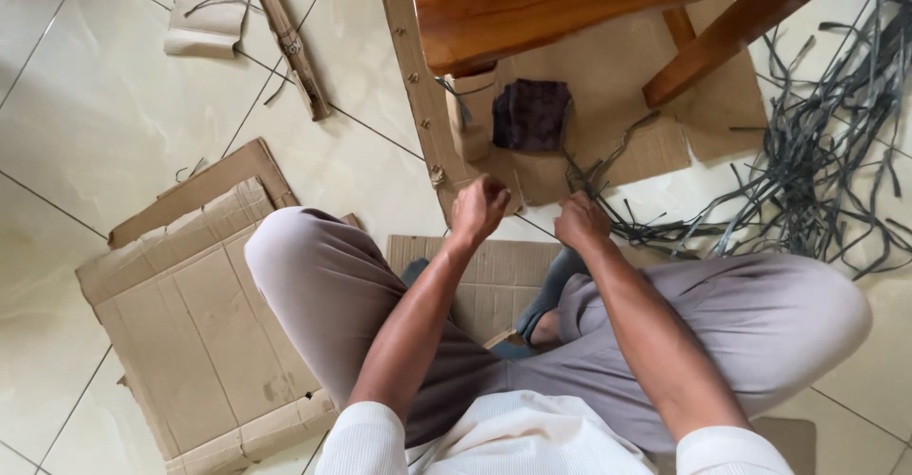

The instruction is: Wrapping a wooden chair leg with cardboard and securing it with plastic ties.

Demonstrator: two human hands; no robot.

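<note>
While seated cross-legged on the tiled floor [57, 152], worked with both fists held near the centre of the frame. Left hand [478, 207] curled closed, fingers bunched tight; whatever lay pinched inside too small to tell. Right hand [580, 220] likewise closed into a fist, knuckles up, just beside the near ends of the grey strips [807, 161], though contact with a strand could not be made out. Strips heaped in a loose tangle at the right of the frame, trailing inward toward the right hand. Just above the hands, a sheet of cardboard [617, 85] spread under a wooden stool [513, 9] at the top centre, with a small dark woven piece [530, 114] resting on it. At lower left, flattened cardboard boxes [190, 323]; at upper left, a folded cardboard scrap [209, 5] and a narrow cardboard strip [294, 47].
</note>
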